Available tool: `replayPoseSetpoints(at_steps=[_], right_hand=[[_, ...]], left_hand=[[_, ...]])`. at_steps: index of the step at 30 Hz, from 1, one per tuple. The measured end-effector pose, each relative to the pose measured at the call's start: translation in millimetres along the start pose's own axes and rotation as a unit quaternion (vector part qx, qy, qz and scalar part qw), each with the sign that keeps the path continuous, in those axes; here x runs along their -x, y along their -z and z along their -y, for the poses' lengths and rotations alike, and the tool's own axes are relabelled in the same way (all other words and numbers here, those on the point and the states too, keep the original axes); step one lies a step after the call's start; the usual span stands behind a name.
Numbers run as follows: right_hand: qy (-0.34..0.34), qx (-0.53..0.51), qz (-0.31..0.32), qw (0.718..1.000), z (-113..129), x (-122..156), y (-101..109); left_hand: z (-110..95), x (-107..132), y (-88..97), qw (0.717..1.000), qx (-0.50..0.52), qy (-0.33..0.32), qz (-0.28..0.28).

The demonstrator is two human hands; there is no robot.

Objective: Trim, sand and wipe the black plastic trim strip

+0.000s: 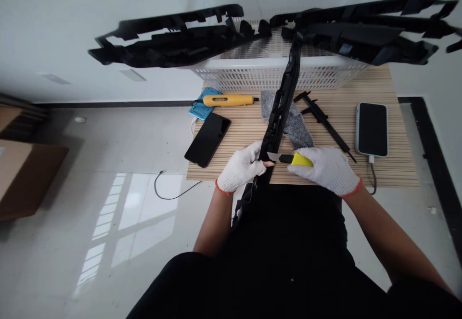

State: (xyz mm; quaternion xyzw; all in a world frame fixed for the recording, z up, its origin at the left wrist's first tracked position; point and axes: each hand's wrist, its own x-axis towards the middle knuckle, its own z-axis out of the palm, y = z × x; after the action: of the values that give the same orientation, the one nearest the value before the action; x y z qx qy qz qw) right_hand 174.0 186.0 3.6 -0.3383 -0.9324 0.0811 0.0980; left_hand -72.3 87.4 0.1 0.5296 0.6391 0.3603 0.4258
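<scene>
My left hand (242, 166), in a white knit glove with an orange cuff edge, is closed on the near end of a long black plastic trim piece (283, 100). A bare fingertip shows at its thumb side. The piece slants away from me up to the white basket. In my right hand (327, 167), gloved the same way, is a utility knife (302, 160) with a yellow handle. Its blade points left and lies over the black piece, just above my left fingertips; whether it touches the plastic I cannot tell. A grey cloth (298, 129) lies beneath the piece.
More black plastic parts (173, 40) lie across the white basket (231, 77), overhanging both sides. On the striped table (397, 165) are a yellow power tool (228, 100), a black phone (208, 140), black calipers (327, 124) and a cabled phone (371, 129). Cardboard boxes (29, 174) stand left.
</scene>
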Motion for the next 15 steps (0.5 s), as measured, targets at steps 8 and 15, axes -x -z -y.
replayPoseSetpoints(at_steps=[8, 15], right_hand=[[-0.008, 0.003, 0.004, 1.0, 8.6, 2.8, 0.0], [-0.009, 0.025, -0.031, 0.999, 12.5, 6.2, -8.4]], left_hand=[[4.6, -0.8, -0.4, 1.0, 0.013, -0.007, -0.002], [8.9, -0.4, 0.0, 0.998, 0.052, -0.032, 0.018]])
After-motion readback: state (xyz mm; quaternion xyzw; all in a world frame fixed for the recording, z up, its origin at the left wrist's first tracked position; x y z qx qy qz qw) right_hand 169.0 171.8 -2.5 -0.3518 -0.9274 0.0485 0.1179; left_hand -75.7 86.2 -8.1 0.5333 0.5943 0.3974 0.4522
